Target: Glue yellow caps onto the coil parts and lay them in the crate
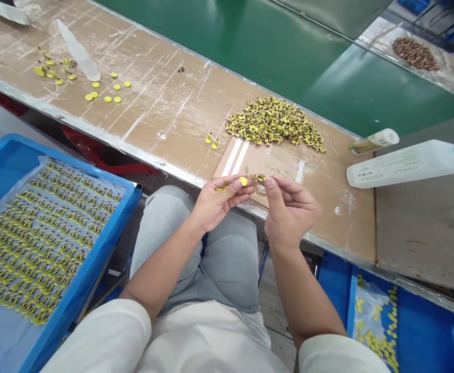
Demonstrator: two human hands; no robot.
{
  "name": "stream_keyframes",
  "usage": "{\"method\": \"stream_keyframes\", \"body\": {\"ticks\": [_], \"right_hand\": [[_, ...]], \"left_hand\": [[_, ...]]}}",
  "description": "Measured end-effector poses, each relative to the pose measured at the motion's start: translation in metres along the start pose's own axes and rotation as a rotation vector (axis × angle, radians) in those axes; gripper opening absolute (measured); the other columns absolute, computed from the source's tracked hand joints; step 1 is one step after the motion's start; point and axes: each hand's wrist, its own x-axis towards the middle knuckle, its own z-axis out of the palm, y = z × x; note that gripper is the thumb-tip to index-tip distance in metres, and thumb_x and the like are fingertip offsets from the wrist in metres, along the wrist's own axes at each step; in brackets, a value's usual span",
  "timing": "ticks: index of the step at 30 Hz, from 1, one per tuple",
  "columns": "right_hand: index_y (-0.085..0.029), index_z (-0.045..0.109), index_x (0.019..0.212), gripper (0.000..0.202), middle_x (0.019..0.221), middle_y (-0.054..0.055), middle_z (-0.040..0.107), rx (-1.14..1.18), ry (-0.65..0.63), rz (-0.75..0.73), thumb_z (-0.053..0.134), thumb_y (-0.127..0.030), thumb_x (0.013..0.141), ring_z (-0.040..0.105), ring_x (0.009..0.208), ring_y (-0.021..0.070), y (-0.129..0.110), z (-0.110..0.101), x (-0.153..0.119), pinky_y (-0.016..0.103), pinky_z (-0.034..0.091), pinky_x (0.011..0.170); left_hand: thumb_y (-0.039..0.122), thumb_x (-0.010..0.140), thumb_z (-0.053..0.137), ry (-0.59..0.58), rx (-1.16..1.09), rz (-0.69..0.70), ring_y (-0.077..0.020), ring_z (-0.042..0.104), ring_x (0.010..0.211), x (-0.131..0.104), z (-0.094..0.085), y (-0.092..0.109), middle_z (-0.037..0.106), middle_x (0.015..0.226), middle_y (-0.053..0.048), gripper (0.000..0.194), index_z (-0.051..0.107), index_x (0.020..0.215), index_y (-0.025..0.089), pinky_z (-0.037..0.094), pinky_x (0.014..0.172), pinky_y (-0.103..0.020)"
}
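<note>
Above the front edge of the bench my left hand (222, 201) pinches a small round yellow disc (243, 181) between thumb and fingers. Another bit of yellow shows behind its index finger. Close beside it, my right hand (291, 207) is closed on a tiny yellow-and-dark piece (261, 178) at its fingertips. The two hands almost meet, and the exact shape of the right piece is too small to make out. Under and beyond them lies a cardboard sheet (270, 159) with white tape strips. Behind it rises a heap of small yellow-and-brown pieces (275, 122).
Two yellow pieces with dark stems (211, 141) stand left of the heap. Loose yellow discs (107, 99) lie farther left. A blue tray (131, 182) at left holds rows of pieces. A white bottle (405, 163) and a small tube (378, 141) lie right; a blue bin (424, 321) sits below.
</note>
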Motion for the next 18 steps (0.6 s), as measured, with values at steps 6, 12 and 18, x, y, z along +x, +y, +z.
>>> {"method": "stream_keyframes", "body": {"ticks": [6, 12, 18], "right_hand": [[-0.018, 0.072, 0.085, 0.016, 0.083, 0.003, 0.074, -0.071, -0.050, 0.029, 0.078, -0.026, 0.072, 0.072, 0.075, 0.0172, 0.0041, 0.0012, -0.0018, 0.031, 0.061, 0.072], [-0.018, 0.072, 0.087, 0.017, 0.084, 0.003, 0.075, -0.112, -0.069, 0.014, 0.077, -0.027, 0.073, 0.072, 0.075, 0.0177, 0.0013, 0.0008, -0.0027, 0.032, 0.062, 0.072], [-0.018, 0.073, 0.087, 0.016, 0.083, 0.003, 0.075, -0.099, -0.074, -0.010, 0.078, -0.023, 0.073, 0.072, 0.075, 0.0173, 0.0010, 0.0008, -0.0035, 0.031, 0.062, 0.074]], "left_hand": [[0.027, 0.077, 0.072, -0.014, 0.012, 0.001, -0.0108, 0.070, 0.085, -0.0015, 0.0011, 0.0019, 0.074, 0.098, -0.005, 0.024, 0.073, 0.099, 0.017, 0.054, 0.081, -0.019], [0.027, 0.075, 0.074, 0.007, 0.015, -0.001, -0.0107, 0.071, 0.083, -0.0021, 0.0022, 0.0038, 0.075, 0.097, -0.004, 0.024, 0.074, 0.097, 0.017, 0.054, 0.081, -0.020], [0.026, 0.077, 0.072, -0.015, 0.007, 0.003, -0.0098, 0.071, 0.083, -0.0027, 0.0012, 0.0038, 0.075, 0.095, -0.003, 0.022, 0.074, 0.098, 0.018, 0.054, 0.082, -0.018]]}}
